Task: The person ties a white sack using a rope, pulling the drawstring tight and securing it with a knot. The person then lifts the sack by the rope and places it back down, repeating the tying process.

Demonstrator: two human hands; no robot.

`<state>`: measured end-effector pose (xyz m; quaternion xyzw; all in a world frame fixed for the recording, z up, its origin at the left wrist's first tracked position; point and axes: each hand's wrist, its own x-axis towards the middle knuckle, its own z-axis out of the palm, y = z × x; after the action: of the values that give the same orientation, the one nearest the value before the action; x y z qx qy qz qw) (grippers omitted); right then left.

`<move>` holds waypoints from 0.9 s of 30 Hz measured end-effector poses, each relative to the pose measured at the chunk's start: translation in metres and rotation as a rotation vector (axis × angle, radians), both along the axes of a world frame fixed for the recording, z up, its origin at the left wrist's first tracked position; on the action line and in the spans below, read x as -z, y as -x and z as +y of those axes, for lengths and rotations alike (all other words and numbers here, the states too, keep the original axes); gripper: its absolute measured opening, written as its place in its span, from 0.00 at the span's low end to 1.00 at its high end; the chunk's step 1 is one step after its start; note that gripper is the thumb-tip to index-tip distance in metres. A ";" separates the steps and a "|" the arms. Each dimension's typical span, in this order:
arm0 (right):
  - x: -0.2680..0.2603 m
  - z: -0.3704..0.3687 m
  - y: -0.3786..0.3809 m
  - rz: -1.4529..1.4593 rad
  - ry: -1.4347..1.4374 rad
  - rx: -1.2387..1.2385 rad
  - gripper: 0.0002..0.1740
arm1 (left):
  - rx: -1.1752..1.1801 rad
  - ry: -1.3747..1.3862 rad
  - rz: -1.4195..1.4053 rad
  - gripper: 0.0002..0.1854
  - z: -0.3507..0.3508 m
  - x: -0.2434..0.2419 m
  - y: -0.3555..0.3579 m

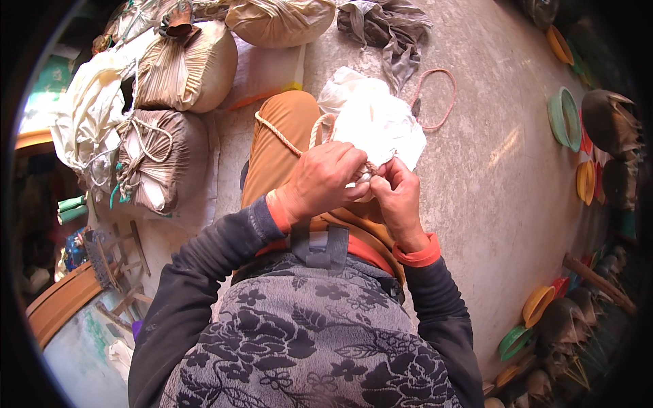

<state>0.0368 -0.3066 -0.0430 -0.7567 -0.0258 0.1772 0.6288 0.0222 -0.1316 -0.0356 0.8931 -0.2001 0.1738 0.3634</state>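
My left hand and my right hand meet in front of my lap. Their fingertips pinch a knotted rope at the gathered edge of a white cloth; my fingers partly cover the knot. The cloth is crumpled and overexposed, and it lies just beyond my hands beside my bent knee. A cream twisted rope runs over my brown-trousered thigh and up behind my left hand. On the floor past the cloth rests a loop of pinkish rope.
Several tied, stuffed cloth sacks stand at the upper left, some bound with rope. A grey cloth lies on the concrete floor ahead. Coloured round rims and dark rounded vessels line the right side. A wooden frame stands at left.
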 end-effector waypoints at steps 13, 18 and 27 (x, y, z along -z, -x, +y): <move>-0.023 -0.012 -0.030 -0.496 0.435 -0.365 0.09 | 0.104 -0.122 0.163 0.09 0.002 0.016 0.010; -0.028 -0.027 -0.047 -0.337 0.412 -0.369 0.09 | 0.122 0.293 0.338 0.09 -0.002 0.013 0.015; -0.010 -0.015 -0.029 0.171 -0.053 -0.175 0.04 | 0.059 0.806 0.801 0.18 -0.003 0.001 0.008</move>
<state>0.0656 -0.3216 -0.0326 -0.7168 -0.0429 0.2945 0.6305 0.0145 -0.1349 -0.0362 0.6739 0.0103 -0.1259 0.7279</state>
